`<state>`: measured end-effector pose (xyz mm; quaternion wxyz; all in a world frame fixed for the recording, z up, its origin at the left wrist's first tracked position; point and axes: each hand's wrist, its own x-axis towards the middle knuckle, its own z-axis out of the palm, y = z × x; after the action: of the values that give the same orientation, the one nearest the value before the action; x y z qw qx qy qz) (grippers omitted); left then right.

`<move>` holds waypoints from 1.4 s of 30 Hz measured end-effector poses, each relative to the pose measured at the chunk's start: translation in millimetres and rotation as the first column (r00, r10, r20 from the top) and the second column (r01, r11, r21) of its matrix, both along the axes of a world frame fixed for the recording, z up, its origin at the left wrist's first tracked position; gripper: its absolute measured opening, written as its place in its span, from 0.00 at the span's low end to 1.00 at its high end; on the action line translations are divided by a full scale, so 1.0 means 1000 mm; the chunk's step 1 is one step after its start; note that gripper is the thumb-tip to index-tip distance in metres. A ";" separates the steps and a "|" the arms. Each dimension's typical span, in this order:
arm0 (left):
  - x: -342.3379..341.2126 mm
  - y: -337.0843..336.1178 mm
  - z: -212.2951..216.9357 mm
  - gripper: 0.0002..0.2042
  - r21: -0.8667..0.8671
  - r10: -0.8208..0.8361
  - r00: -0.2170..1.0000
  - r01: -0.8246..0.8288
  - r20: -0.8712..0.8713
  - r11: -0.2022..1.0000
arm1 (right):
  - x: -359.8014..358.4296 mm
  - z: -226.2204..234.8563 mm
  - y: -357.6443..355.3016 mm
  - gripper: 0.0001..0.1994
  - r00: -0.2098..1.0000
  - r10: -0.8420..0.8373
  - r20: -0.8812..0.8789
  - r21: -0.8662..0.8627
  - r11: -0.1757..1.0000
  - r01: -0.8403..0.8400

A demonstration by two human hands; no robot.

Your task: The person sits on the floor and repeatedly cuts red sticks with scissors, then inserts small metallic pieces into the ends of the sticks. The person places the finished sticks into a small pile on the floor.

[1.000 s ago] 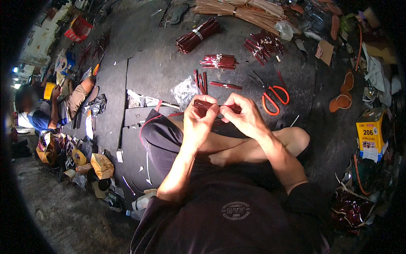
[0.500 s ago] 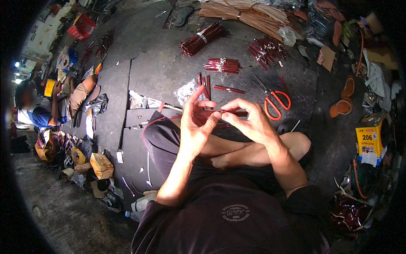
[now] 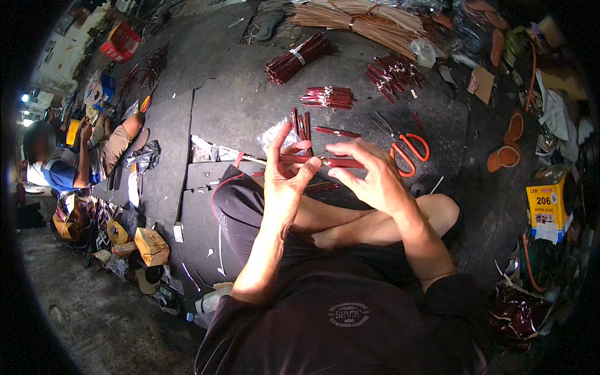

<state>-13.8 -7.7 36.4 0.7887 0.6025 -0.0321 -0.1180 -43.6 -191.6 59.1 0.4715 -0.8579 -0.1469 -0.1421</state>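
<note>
On a dark board floor [image 3: 231, 81], before a person seated cross-legged: one dark red strip [image 3: 347, 164], flat, held up above the crossed legs, lying roughly crosswise, with a small shiny metal fitting [image 3: 324, 161] near its middle.

Left hand [image 3: 282, 184]: thumb and fingers closed on the left part of the strip, index finger raised. Right hand [image 3: 381, 181]: thumb and forefinger wide apart about the strip's right part; whether any finger touches it, cannot tell.

Beyond the hands: one loose red strip [image 3: 337, 132]; three upright-lying strips [image 3: 301, 128], side by side, next to crumpled clear plastic [image 3: 270, 135]; one stack of red strips [image 3: 328, 97] with pale metal pieces at mid-length; one heap of like strips [image 3: 395, 78]; one bound dark red bundle [image 3: 294, 59]; one sheaf of tan sticks [image 3: 369, 24].

Near the right hand: scissors [image 3: 395, 135], orange handles toward the person.
</note>
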 end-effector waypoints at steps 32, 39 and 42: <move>0.012 0.016 -0.036 0.10 -0.741 -0.302 0.896 -0.044 -0.325 0.670 | 0.010 -0.055 -0.025 0.12 0.797 0.520 -0.308 0.950 0.125 0.285; 0.002 -0.022 -0.044 0.10 -0.863 -0.415 0.802 -0.230 -0.430 0.449 | 0.006 -0.080 0.001 0.11 0.772 0.588 -0.241 0.926 -0.098 0.364; 0.004 -0.024 -0.049 0.09 -0.861 -0.402 0.800 -0.258 -0.445 0.438 | 0.006 -0.082 0.002 0.11 0.773 0.587 -0.241 0.924 -0.104 0.367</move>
<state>-10.0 -32.0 -12.4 0.9444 0.0200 0.1316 -0.3005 -37.6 -189.8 -23.0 0.9693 -0.1874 0.0907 0.1306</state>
